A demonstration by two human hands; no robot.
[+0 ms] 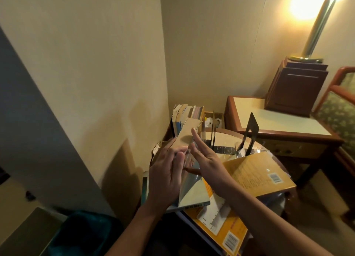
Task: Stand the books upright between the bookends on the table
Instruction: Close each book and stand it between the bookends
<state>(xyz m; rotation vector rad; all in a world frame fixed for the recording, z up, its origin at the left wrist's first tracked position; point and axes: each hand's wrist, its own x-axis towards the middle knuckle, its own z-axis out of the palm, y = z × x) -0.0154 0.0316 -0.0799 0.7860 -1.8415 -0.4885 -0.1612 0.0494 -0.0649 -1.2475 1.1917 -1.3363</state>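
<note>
The left hand (167, 171) is raised over the near-left part of the round table (226, 140), its fingers and thumb curled round the lower end of a tan book (189, 134). The book is tilted in the air, its top end leaning toward the row behind it. That row of books (187, 117) already stands upright at the back left of the table, so part of the job looks done. Whether anything props the row on its far side is hidden.

The right hand (203, 155) is just beside the tan book, fingers straight and apart, holding nothing. I cannot tell whether it touches the cover.

Further right, a thin bookend (212, 132) stands edge-on, just beside the row. A black bookend (250, 132) stands apart from it, with bare tabletop showing between them.

Several books are left to do. A grey book (194, 190) lies flat under the hands, a yellow book (221, 223) lies near the front edge, and another yellow book (255, 173) lies flat on the right. By my reckoning the task is under half done, with the tan book next to join the row.
</note>
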